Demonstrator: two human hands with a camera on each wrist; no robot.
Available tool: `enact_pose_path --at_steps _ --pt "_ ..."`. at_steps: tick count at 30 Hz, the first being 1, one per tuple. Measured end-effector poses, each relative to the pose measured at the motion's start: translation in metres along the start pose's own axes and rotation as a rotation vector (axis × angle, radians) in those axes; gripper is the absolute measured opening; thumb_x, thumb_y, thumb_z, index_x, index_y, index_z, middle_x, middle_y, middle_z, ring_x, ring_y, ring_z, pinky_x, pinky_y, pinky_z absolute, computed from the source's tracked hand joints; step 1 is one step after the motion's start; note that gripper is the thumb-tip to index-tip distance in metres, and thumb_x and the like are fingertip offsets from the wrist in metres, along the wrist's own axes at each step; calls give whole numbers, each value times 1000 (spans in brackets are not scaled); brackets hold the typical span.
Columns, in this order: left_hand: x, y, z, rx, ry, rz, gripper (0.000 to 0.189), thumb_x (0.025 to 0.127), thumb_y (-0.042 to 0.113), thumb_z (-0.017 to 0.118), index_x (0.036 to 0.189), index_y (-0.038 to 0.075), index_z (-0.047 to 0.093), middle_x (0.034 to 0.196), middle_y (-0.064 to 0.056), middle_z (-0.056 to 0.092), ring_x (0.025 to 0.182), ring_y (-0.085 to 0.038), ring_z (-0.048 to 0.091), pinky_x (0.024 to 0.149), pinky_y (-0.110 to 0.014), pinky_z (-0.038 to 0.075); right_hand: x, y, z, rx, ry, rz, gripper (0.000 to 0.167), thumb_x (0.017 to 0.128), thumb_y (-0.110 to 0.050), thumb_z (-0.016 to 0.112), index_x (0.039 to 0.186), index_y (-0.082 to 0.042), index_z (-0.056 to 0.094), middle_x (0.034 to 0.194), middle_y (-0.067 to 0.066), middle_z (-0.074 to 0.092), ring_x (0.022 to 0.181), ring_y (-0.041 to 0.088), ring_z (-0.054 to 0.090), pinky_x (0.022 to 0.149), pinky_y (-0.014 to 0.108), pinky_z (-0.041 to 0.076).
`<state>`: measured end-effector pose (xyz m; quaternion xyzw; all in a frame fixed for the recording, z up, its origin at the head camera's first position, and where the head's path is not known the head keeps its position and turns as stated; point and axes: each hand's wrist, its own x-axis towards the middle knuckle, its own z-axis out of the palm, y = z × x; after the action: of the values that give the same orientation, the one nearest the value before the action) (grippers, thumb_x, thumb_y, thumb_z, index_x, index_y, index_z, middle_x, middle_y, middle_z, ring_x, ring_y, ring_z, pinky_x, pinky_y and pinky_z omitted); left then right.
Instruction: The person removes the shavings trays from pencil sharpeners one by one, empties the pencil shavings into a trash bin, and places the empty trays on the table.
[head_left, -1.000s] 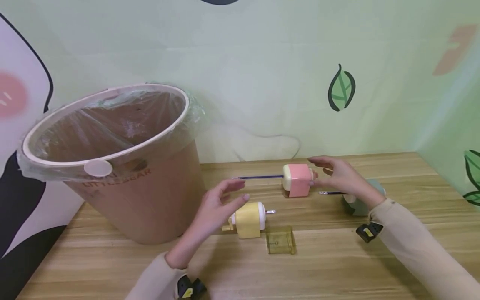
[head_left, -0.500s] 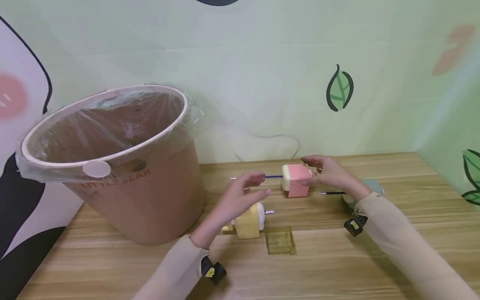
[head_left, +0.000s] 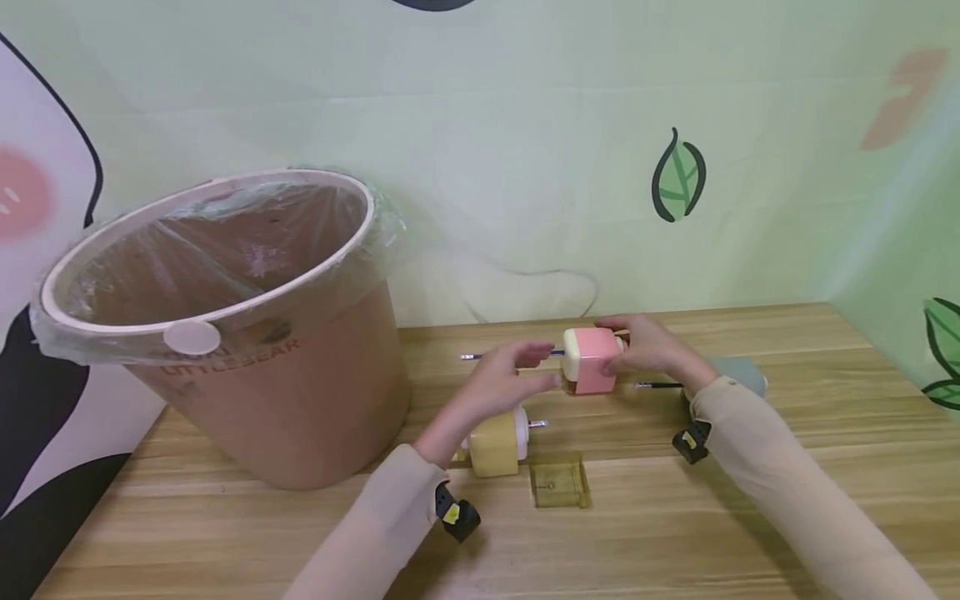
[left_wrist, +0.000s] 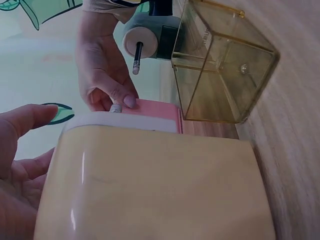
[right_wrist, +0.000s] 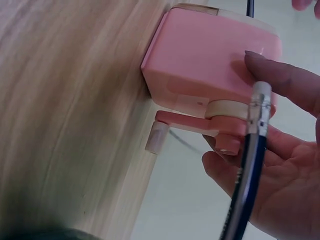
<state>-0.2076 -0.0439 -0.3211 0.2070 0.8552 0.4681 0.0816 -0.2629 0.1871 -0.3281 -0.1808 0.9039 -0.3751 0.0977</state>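
A pink crank pencil sharpener point(head_left: 596, 360) stands on the table, with a blue pencil point(head_left: 476, 357) sticking out of its left side. My right hand point(head_left: 651, 346) holds the sharpener at its crank end; in the right wrist view the thumb point(right_wrist: 280, 75) lies on the pink casing, and other fingers reach behind the crank point(right_wrist: 185, 121). My left hand point(head_left: 504, 379) hovers with thumb and fingers apart, just left of the pink sharpener and overlapping the pencil in the head view. Below it is a yellow pencil sharpener point(head_left: 495, 446) with a short pencil end point(head_left: 538, 423) protruding.
A clear yellow shavings drawer point(head_left: 559, 482) lies by the yellow sharpener. A grey-green sharpener point(head_left: 738, 373) holding a dark pencil point(head_left: 658, 385) stands behind my right wrist. At left is a large pinkish-brown bin point(head_left: 300, 408) with a plastic liner. The wall point(head_left: 510, 167) rises behind the table.
My left hand has moved right and slightly up, from above the yellow sharpener toward the pink one. My right hand has moved slightly left and closed in on the pink sharpener.
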Motion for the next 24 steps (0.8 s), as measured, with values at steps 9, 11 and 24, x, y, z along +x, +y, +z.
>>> enact_pose_path --at_steps 9,11,24 --pt "6 -3 4 53 -62 -28 48 83 23 65 126 6 52 128 -10 53 118 -25 48 96 -41 41 0 1 1 17 5 4 65 71 -3 71 128 10 43 128 30 44 112 45 48 93 51 41" --pt "5 -4 4 83 -66 -28 48 83 23 65 126 7 52 128 -9 53 118 -24 49 96 -40 41 -2 0 1 20 9 7 65 71 -5 72 128 9 43 127 29 45 112 44 48 92 52 41" --pt "9 -1 5 153 -96 -15 56 82 23 66 131 5 46 132 -13 49 120 -28 47 97 -40 40 -12 -18 -13 53 5 -27 67 72 -11 74 129 7 43 127 27 47 106 39 53 88 48 45"
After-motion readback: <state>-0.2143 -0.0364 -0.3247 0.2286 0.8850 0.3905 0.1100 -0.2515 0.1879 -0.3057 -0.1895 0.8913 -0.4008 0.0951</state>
